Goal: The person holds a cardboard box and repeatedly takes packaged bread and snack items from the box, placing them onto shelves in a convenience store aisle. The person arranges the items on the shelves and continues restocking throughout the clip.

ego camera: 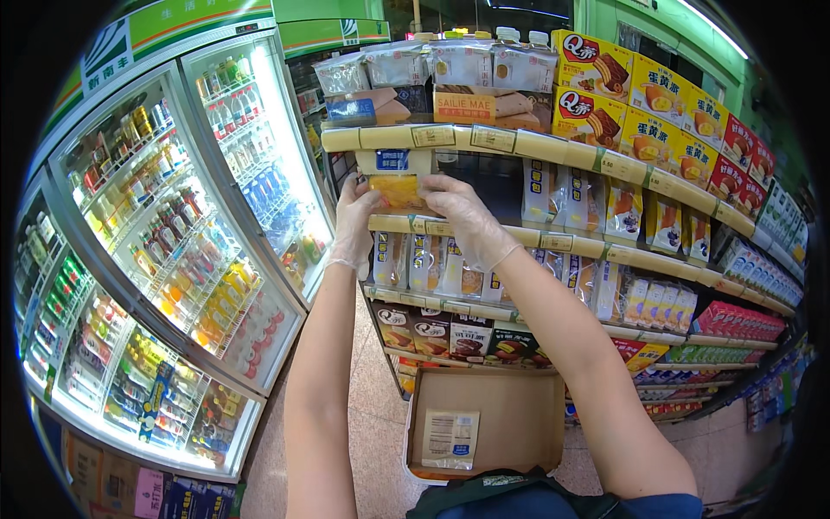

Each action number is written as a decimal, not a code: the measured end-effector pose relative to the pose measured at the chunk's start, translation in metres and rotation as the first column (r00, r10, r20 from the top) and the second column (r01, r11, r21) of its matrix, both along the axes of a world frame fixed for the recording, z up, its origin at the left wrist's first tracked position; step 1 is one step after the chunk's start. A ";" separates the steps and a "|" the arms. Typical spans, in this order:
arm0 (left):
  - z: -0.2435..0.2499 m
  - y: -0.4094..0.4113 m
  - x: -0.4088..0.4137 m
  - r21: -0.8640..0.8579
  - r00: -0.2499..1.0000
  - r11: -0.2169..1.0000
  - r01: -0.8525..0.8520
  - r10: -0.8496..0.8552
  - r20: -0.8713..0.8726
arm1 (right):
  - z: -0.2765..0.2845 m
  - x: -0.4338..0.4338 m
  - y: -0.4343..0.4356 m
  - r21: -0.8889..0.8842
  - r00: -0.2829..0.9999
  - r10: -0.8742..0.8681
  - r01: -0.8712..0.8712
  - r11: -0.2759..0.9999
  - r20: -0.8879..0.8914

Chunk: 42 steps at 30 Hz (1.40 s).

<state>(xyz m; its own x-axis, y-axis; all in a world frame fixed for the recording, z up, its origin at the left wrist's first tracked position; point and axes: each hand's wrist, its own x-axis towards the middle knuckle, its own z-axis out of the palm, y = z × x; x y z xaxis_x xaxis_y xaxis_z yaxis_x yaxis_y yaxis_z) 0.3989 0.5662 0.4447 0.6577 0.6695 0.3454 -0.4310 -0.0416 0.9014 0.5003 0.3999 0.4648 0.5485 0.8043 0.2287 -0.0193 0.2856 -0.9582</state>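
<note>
Both my hands wear clear plastic gloves and reach to the left end of a shelf. Between them a flat packet of bread (394,188), with a blue label and a window showing yellow food, stands upright at the shelf's front. My left hand (353,220) grips its left edge, and my right hand (463,214) pinches its right edge. Below my arms sits an open cardboard box (519,402). One pale packet (450,440) lies flat on the box's bottom, its printed side up.
Bagged breads (564,194) stand farther right on the same shelf, with more bagged breads (428,263) one level down. Boxed cakes (655,104) and egg-roll packs (493,104) fill the top. Glass-door drink coolers (175,246) line the left, across a strip of tiled floor (373,415).
</note>
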 end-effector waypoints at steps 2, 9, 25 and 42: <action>-0.006 0.004 0.008 0.009 1.000 1.000 -0.008 0.008 -0.022 | 0.000 0.004 -0.005 0.042 1.000 -0.009 0.010 0.999 -0.005; -0.007 -0.017 0.026 0.068 0.994 0.996 0.058 -0.051 -0.100 | -0.002 0.012 -0.037 -0.045 0.974 -0.199 0.205 0.978 0.106; -0.083 -0.153 -0.070 0.003 0.999 1.000 -0.014 0.014 0.050 | -0.116 -0.051 -0.170 0.160 0.695 -0.323 0.290 0.944 0.642; -0.367 -0.303 -0.115 -0.316 0.713 0.940 0.125 -0.307 -0.631 | -0.331 -0.114 -0.339 -0.619 0.960 -0.134 0.263 0.740 0.248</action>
